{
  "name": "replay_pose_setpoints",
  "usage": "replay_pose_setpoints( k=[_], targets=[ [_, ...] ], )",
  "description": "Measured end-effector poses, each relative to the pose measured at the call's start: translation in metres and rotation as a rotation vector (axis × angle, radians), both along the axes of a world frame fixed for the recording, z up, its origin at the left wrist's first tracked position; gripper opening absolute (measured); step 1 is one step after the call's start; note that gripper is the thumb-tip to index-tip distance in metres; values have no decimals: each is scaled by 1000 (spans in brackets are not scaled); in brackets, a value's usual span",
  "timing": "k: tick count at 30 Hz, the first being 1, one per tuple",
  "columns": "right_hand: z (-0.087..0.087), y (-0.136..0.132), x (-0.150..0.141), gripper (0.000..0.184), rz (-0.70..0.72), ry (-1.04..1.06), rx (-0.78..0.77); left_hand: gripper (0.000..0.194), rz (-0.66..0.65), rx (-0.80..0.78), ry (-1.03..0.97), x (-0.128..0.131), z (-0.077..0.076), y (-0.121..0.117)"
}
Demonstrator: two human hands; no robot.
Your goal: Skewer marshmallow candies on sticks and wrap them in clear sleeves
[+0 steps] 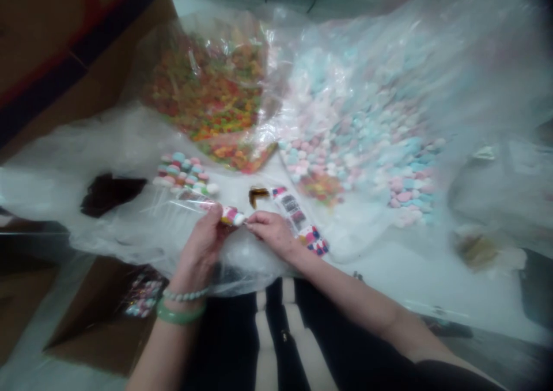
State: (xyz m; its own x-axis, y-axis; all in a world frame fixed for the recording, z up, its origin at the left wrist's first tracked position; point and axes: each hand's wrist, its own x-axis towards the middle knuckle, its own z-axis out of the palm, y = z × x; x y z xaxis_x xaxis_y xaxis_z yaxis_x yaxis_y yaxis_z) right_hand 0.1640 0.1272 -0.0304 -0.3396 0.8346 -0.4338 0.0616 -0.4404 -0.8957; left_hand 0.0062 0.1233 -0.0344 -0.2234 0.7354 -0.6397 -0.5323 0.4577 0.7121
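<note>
My left hand (202,242) and my right hand (272,231) meet at the table's near edge, both pinched on a small clear packet with a printed top (231,215). The packet's clear body (181,204) stretches left and holds pastel sweets. Just beyond it lies a small pile of pastel candies (185,173). A strip of printed labels (298,215) runs under my right hand. The picture is blurred.
A big clear bag of orange and green gummies (211,91) lies behind, and a larger bag of pink, blue and white candies (367,137) to its right. A cardboard box (52,51) stands at far left, another box (108,316) below the table edge. A dark object (108,192) lies left.
</note>
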Motion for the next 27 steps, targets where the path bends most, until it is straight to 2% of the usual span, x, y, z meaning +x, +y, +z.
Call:
replay_pose_setpoints(
  k=[5,8,12,16,19,21,24,27],
  targets=[
    [-5,-4,-6,7,-55,-58,106,26,-9,54,-49,19,3,-1],
    [-8,-5,-4,8,-76,-70,149,21,-49,28,-104,16,4,1],
    [-9,-6,-3,7,-31,-86,118,17,42,91,-234,7,6,8],
    [-4,-5,-11,7,-49,-64,124,21,118,175,-292,17,8,11],
    [0,-6,-15,11,-108,-6,142,25,120,160,-333,26,11,9],
    [1,-9,-12,11,-93,17,145,28,125,117,-366,25,13,8],
    [-2,-16,-4,7,-30,-45,171,29,180,117,-340,17,14,5],
    [-3,-24,0,9,-36,-146,225,28,193,171,-295,15,14,0]
  ],
)
